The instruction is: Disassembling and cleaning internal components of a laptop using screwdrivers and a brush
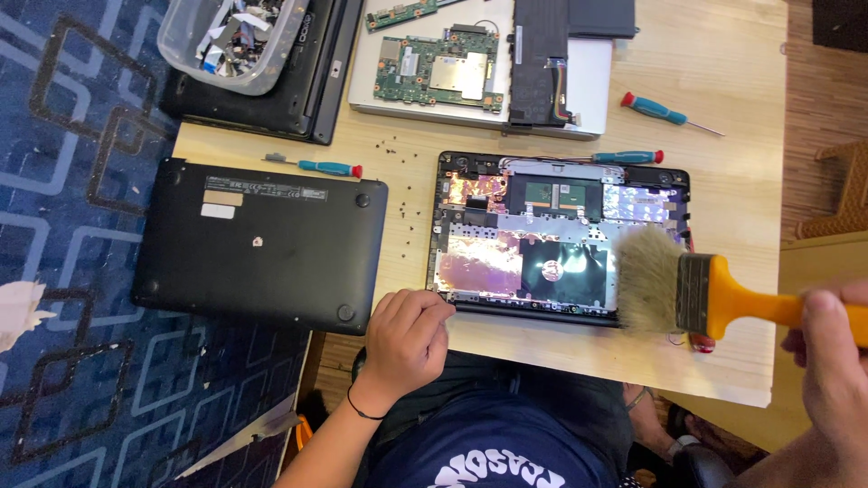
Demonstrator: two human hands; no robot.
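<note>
An opened laptop shell (pixel 542 235) with bare metal and shiny foil inside lies on the wooden table (pixel 714 63). My right hand (pixel 836 361) grips the orange handle of a wide paintbrush (pixel 696 289); its pale bristles rest on the shell's right inner side. My left hand (pixel 407 339) is curled at the shell's near left corner, fingertips touching its edge. A black laptop bottom cover (pixel 262 244) lies to the left, overhanging the table edge.
A green circuit board (pixel 443 72) and a black battery (pixel 538 63) lie on a silver laptop lid at the back. Three teal screwdrivers (pixel 330 167) (pixel 628 156) (pixel 665 112), loose screws (pixel 398 149), a clear tub of parts (pixel 231 41), blue carpet at left.
</note>
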